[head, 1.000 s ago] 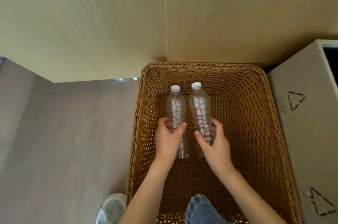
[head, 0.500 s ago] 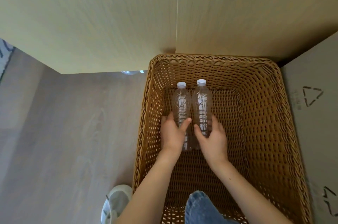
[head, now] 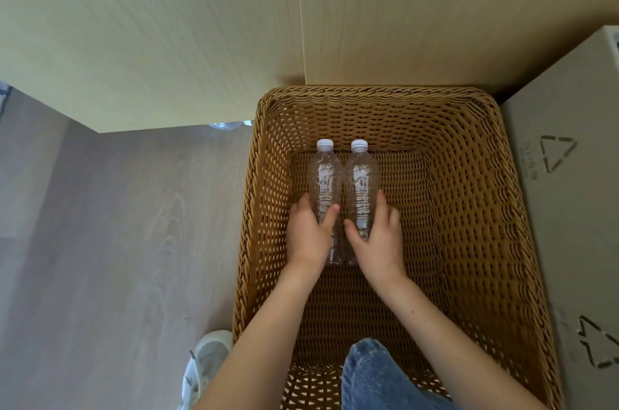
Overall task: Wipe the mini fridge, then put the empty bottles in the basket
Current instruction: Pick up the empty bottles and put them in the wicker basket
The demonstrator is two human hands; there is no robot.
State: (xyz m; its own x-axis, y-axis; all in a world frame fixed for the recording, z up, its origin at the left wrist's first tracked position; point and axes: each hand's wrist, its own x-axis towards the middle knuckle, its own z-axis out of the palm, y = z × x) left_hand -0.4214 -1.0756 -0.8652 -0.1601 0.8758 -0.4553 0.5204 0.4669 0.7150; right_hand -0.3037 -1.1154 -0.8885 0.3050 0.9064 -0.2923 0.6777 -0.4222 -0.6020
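While your left hand [head: 308,235] grips the left bottle [head: 325,178] and your right hand [head: 376,238] the right bottle [head: 361,175], both lie touching (caps far) on the basket [head: 375,90] floor, roomier toward its right wall.

Grey wood-grain floor [head: 117,242] carrying a wicker basket [head: 375,91], a cardboard box [head: 569,242] just to its right, and a white shoe [head: 207,362] at its left.

Indoors, probably a home. Grey wood-grain floor [head: 117,242] meets pale wooden cabinet fronts [head: 167,24]. A wicker basket [head: 368,91] stands beside a cardboard box [head: 569,225].
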